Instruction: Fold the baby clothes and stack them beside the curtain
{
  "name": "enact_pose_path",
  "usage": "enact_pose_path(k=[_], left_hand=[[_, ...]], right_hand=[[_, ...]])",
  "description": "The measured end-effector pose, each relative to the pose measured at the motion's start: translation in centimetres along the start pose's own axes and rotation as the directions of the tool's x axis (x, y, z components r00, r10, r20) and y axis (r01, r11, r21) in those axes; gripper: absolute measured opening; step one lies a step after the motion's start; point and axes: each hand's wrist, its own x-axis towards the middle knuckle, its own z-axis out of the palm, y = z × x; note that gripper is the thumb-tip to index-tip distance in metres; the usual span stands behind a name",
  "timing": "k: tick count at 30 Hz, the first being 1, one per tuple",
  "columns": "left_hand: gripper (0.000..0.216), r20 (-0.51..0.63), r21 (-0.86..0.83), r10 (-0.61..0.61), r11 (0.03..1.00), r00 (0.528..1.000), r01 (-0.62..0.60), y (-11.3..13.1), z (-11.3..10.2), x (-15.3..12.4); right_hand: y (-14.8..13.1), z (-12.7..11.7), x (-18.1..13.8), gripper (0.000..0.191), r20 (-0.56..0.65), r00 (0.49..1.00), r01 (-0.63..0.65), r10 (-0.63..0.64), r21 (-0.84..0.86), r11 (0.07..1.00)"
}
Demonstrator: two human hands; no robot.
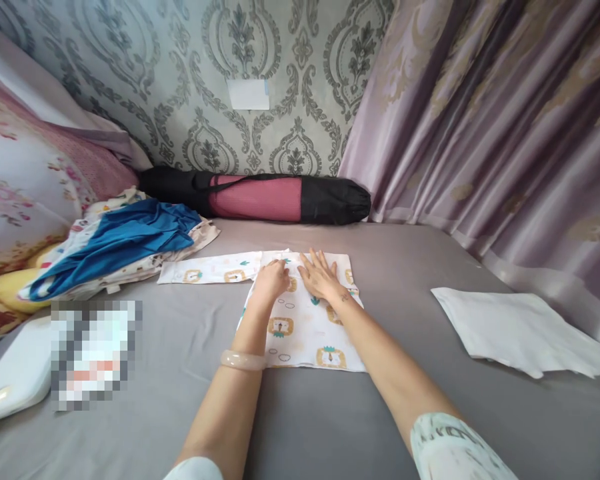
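Note:
A child's white long-sleeved top (305, 340) printed with lion faces lies on the grey sheet, its body partly folded and one sleeve (207, 268) stretched out to the left. At the base of that sleeve, my left hand (273, 279) has its fingers curled in, pinching the fabric; the fingertips are partly hidden. My right hand (320, 275) is open and lies flat on the upper part of the top, fingers spread.
A pile of clothes with a blue garment (130, 230) sits at left beside floral pillows (20, 180). A black and pink rolled bag (255, 198) lies along the wall. Folded white cloth (520, 327) rests at right; a white device (17, 367) and a blurred item (97, 357) are at left.

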Motion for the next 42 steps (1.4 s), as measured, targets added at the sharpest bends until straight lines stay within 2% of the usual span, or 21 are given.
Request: enact_pose_path(k=[5,8,11,13,15,18,23,29,32,38,42], left_hand=[[0.036,0.003,-0.166,-0.135,0.977,0.991,0.134,-1.3,-1.9,-0.2],[0.038,-0.035,-0.246,-0.221,0.947,0.975,0.206,-2.3,-3.2,-0.5],[0.038,-0.050,-0.319,-0.294,0.910,0.955,0.264,-3.2,-3.9,-0.7],[0.037,-0.061,-0.360,-0.328,0.888,0.943,0.286,-3.8,-3.9,-0.7],[0.035,-0.080,-0.377,-0.351,0.877,0.933,0.298,-4.4,-3.8,-0.6],[0.034,-0.107,-0.384,-0.350,0.878,0.930,0.286,-5.4,-3.5,-0.5],[0.032,-0.133,-0.457,-0.433,0.825,0.892,0.332,-6.9,-3.2,-0.6],[0.033,-0.146,-0.539,-0.532,0.750,0.834,0.384,-9.3,-2.9,-0.4],[0.035,-0.206,-0.546,-0.643,0.701,0.738,0.458,-10.7,-3.1,-0.4],[0.049,-0.342,-0.545,-0.833,0.553,0.435,0.630,-11.7,-4.0,-1.7],[0.055,-0.352,-0.626,-0.905,0.417,0.239,0.659,-11.6,-4.2,-2.4]], right_hand=[[-0.6,1.1,0.3,0.056,0.015,1.000,-0.011,0.011,-0.030,0.999],[-0.4,1.0,0.6,0.055,0.049,0.998,-0.033,0.034,-0.022,0.999],[-1.3,0.6,1.0,0.055,0.059,0.996,-0.065,0.066,-0.029,0.997],[-2.7,0.6,1.2,0.056,0.026,0.999,-0.026,0.027,-0.043,0.999],[-4.3,1.0,1.5,0.057,0.004,0.998,0.065,-0.065,-0.035,0.997],[-5.9,1.9,1.8,0.058,0.019,0.988,0.152,-0.152,0.010,0.988],[-6.1,2.5,2.1,0.059,0.047,0.986,0.158,-0.159,0.029,0.987],[-6.8,1.2,2.4,0.060,0.089,0.988,0.123,-0.126,0.039,0.992],[-8.2,1.3,2.9,0.063,0.037,0.990,0.133,-0.134,0.019,0.991],[-9.7,3.4,3.7,0.066,0.006,0.988,0.151,-0.151,0.003,0.988],[-9.6,3.9,3.9,0.066,-0.014,0.988,0.156,-0.156,-0.028,0.987]])
